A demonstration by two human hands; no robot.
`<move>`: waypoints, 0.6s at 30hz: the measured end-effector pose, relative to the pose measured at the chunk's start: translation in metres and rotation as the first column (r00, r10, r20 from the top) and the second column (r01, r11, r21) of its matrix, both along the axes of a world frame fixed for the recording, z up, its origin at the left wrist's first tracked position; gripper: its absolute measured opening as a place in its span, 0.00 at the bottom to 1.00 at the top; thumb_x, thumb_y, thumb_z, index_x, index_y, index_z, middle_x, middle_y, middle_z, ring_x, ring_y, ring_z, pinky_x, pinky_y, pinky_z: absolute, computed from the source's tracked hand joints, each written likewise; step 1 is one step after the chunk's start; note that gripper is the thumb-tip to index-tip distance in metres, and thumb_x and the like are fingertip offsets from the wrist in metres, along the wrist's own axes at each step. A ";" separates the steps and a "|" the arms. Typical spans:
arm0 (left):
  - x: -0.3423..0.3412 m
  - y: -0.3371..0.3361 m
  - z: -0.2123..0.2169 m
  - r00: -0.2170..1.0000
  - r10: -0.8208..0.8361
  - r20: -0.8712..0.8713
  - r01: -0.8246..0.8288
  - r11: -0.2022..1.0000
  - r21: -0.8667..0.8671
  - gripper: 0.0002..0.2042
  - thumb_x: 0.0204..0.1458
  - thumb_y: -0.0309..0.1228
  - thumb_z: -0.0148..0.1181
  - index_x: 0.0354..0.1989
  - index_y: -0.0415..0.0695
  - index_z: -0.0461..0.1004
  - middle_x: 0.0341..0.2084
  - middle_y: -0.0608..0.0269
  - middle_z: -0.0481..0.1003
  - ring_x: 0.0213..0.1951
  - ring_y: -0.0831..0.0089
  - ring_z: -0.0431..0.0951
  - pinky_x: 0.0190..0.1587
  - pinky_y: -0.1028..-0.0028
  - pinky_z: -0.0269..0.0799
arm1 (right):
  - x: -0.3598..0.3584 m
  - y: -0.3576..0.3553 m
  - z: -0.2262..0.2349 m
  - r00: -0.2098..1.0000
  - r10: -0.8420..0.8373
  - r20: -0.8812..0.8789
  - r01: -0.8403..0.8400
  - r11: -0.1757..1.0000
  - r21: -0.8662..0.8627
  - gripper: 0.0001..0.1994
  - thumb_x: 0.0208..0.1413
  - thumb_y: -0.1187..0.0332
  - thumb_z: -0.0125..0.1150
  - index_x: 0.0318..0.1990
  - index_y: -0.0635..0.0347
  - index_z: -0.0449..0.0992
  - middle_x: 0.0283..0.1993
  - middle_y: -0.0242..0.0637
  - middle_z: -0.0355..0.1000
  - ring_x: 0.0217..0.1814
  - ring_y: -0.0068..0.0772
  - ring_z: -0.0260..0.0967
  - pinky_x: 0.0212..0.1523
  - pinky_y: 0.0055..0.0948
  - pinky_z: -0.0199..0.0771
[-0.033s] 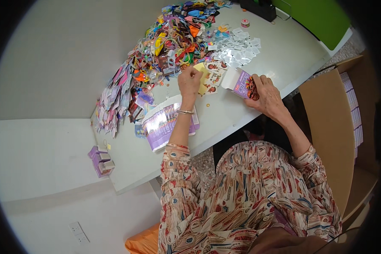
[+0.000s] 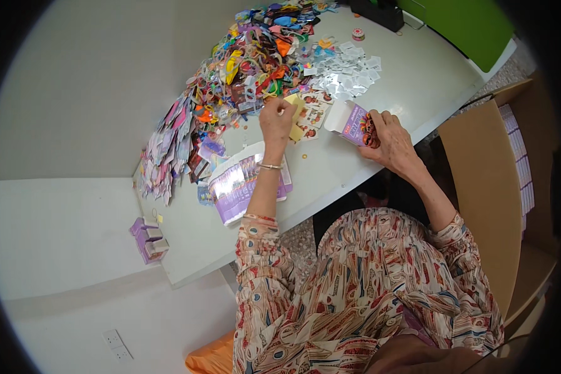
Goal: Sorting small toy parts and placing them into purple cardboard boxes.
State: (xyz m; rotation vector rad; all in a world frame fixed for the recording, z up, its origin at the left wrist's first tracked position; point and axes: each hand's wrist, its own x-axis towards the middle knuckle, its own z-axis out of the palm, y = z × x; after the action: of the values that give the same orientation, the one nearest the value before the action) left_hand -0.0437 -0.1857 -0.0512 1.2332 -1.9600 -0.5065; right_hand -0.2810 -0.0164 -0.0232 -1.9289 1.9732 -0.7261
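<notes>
- The white surface [image 2: 380, 156] runs diagonally across the view, its near edge against the person's lap.
- A tall brown cardboard box [image 2: 480, 187] stands just beside the person's right arm, with stacked white packs showing along its far wall.
- A long heap of colourful small packets [image 2: 243, 68] covers the far left part of the surface, thinning into a fan of pink and purple cards toward the near end.
- A stack of purple-and-white flat cartons [image 2: 240, 184] lies under the left forearm, close to the near edge.
- A patch of small clear and silvery packets [image 2: 349, 75] lies right of the heap, beyond both hands.
- The left hand [image 2: 276, 118] rests on the surface, fingers curled and pinched on a pale yellow card [image 2: 295, 115] at the edge of the heap.
- The right hand [image 2: 386, 140] is closed round a small purple-and-white box [image 2: 349, 121], which lies tilted on the surface with its open white flap pointing toward the left hand; the two hands are near each other but apart.
- A few small purple boxes [image 2: 146, 237] sit on a lower white ledge, well apart on the left.
- A small pink reel [image 2: 358, 33] stands at the far edge.
</notes>
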 end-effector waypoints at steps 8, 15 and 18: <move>-0.049 0.032 0.066 0.857 -0.049 -0.513 0.339 0.803 0.490 0.04 0.54 0.27 0.60 0.32 0.40 0.75 0.23 0.71 0.74 0.25 0.87 0.71 0.28 0.83 0.67 | -0.009 0.004 -0.001 0.999 -0.032 0.002 0.032 0.998 0.061 0.35 0.39 0.58 0.67 0.55 0.65 0.62 0.42 0.49 0.65 0.47 0.51 0.65 0.45 0.43 0.71; -0.066 0.052 0.065 0.923 -0.155 -0.352 0.313 0.834 0.454 0.05 0.54 0.28 0.60 0.33 0.40 0.77 0.22 0.68 0.76 0.21 0.83 0.74 0.21 0.81 0.69 | -0.012 0.007 -0.001 0.999 -0.043 0.007 0.042 0.997 0.069 0.33 0.39 0.58 0.67 0.52 0.64 0.62 0.42 0.49 0.64 0.47 0.52 0.65 0.44 0.45 0.71; -0.072 0.056 0.062 0.968 -0.214 -0.130 0.246 0.904 0.350 0.05 0.52 0.28 0.61 0.31 0.41 0.78 0.22 0.64 0.77 0.22 0.77 0.76 0.24 0.76 0.71 | -0.017 0.010 -0.001 0.998 -0.058 -0.002 0.058 0.997 0.054 0.33 0.38 0.59 0.69 0.52 0.63 0.62 0.41 0.49 0.64 0.46 0.52 0.65 0.44 0.44 0.71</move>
State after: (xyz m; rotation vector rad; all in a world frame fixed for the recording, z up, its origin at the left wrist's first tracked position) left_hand -0.1157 -0.1294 0.0111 1.1750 -2.0034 -1.0689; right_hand -0.2975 -0.0061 -0.0242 -1.8482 2.0361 -0.6801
